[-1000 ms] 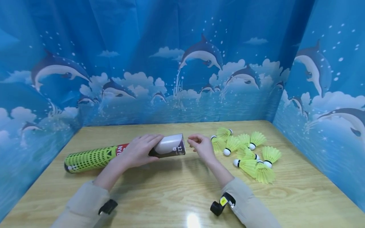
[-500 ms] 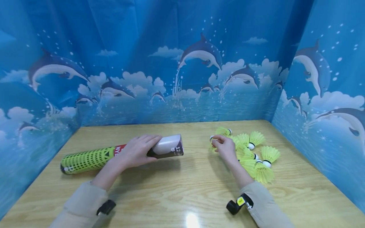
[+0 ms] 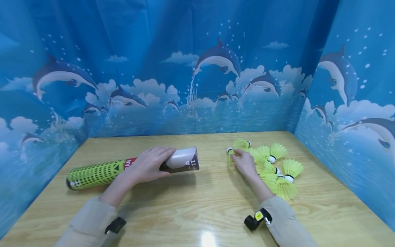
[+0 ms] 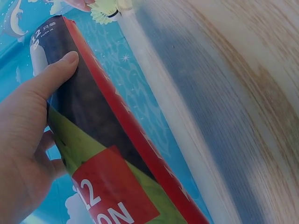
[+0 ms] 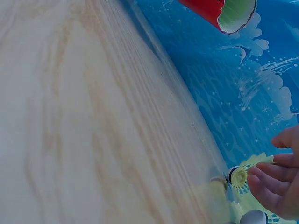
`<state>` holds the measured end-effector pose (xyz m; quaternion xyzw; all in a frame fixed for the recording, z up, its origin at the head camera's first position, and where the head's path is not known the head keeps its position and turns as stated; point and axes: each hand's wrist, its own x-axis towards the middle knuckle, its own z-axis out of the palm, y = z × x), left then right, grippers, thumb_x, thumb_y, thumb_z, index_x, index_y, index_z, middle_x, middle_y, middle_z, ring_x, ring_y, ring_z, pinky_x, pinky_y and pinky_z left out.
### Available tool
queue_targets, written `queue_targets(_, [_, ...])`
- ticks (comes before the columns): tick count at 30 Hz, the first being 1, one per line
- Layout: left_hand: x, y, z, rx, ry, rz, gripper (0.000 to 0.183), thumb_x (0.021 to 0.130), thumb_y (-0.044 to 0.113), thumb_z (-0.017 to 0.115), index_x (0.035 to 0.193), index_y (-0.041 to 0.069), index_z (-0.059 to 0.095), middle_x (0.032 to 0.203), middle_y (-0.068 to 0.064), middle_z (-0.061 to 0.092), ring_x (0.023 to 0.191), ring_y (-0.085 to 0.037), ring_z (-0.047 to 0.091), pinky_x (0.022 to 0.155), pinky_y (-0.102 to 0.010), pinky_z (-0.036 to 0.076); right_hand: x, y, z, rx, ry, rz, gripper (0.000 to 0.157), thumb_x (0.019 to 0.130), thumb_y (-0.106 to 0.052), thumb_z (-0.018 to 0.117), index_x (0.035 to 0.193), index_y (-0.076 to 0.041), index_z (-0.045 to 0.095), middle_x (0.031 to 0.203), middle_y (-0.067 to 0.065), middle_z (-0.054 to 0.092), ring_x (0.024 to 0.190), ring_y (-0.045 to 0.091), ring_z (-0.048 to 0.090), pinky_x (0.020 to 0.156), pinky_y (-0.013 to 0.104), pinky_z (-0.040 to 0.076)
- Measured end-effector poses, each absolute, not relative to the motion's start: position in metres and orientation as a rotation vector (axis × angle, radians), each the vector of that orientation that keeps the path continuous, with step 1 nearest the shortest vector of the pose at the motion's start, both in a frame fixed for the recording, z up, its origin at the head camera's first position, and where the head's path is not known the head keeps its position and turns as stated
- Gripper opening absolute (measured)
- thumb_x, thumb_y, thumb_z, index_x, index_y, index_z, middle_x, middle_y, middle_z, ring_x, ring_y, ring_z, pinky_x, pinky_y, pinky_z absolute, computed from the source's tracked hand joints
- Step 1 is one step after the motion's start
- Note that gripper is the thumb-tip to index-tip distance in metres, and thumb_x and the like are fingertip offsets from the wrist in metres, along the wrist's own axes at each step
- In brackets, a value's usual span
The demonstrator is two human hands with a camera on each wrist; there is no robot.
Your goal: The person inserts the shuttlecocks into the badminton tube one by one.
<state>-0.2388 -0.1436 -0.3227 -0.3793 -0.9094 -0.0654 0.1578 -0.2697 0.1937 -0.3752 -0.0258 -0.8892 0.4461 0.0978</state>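
Head: tube [image 3: 94, 174] gripped by left hand [image 3: 150, 165] over table [image 3: 185, 209], shuttlecock [image 3: 230, 158] partly covered by right hand [image 3: 246, 163]. Left wrist: tube's red stripe [image 4: 116, 105] revealed. Right wrist: open mouth [image 5: 239, 15] exposed; thumb parted from fingers, shuttlecock contact unclear.

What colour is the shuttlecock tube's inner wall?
The inner wall looks pale green, best seen in the right wrist view.

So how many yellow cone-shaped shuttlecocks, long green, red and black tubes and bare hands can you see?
Yellow cone-shaped shuttlecocks: about 9, some overlapping or partly hidden
Long green, red and black tube: 1
Bare left hand and right hand: 2
Total: about 12
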Motion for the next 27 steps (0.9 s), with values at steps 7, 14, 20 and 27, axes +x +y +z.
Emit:
queue_targets(7, [-0.239, -0.144, -0.323, -1.082, -2.596, -0.191, 0.082, 0.068, 0.036, 0.082, 0.135, 0.007, 0.046, 0.127, -0.011, 0.055, 0.114, -0.029, 0.051, 0.090, -0.051, 0.045, -0.269, 0.193, -0.373, -0.079, -2.550, 1.295, 0.030, 0.086, -0.015, 0.063, 0.109, 0.004, 0.065, 0.095, 0.019, 0.068, 0.075, 0.025, 0.066, 0.058, 0.024, 0.051])
queue_targets(14, [-0.238, -0.143, -0.323, -1.073, -2.610, -0.199, 0.082, 0.068, 0.036, 0.082, 0.136, 0.007, 0.046, 0.127, -0.012, 0.055, 0.115, -0.030, 0.051, 0.091, -0.052, 0.044, -0.266, 0.194, -0.369, -0.089, -2.525, 1.347, 0.024, 0.082, -0.006, 0.062, 0.103, 0.003, 0.068, 0.091, 0.017, 0.068, 0.067, 0.016, 0.064, 0.053, 0.020, 0.049])
queue_targets(20, [-0.239, -0.144, -0.323, -1.063, -2.627, -0.205, 0.082, 0.069, 0.036, 0.081, 0.136, 0.007, 0.045, 0.128, -0.012, 0.054, 0.116, -0.030, 0.050, 0.093, -0.052, 0.042, -0.263, 0.198, -0.365, -0.055, -2.534, 1.400, 0.023, 0.084, -0.002, 0.060, 0.105, 0.005, 0.066, 0.093, 0.018, 0.066, 0.072, 0.018, 0.064, 0.057, 0.023, 0.051])
queue_targets(27, [-0.239, -0.143, -0.323, -1.075, -2.627, -0.200, 0.082, 0.069, 0.037, 0.081, 0.136, 0.007, 0.045, 0.129, -0.012, 0.054, 0.116, -0.030, 0.050, 0.092, -0.052, 0.043, -0.257, 0.194, -0.356, 0.038, -2.552, 1.472, 0.026, 0.086, -0.004, 0.060, 0.110, 0.004, 0.064, 0.095, 0.016, 0.065, 0.080, 0.021, 0.063, 0.062, 0.026, 0.052])
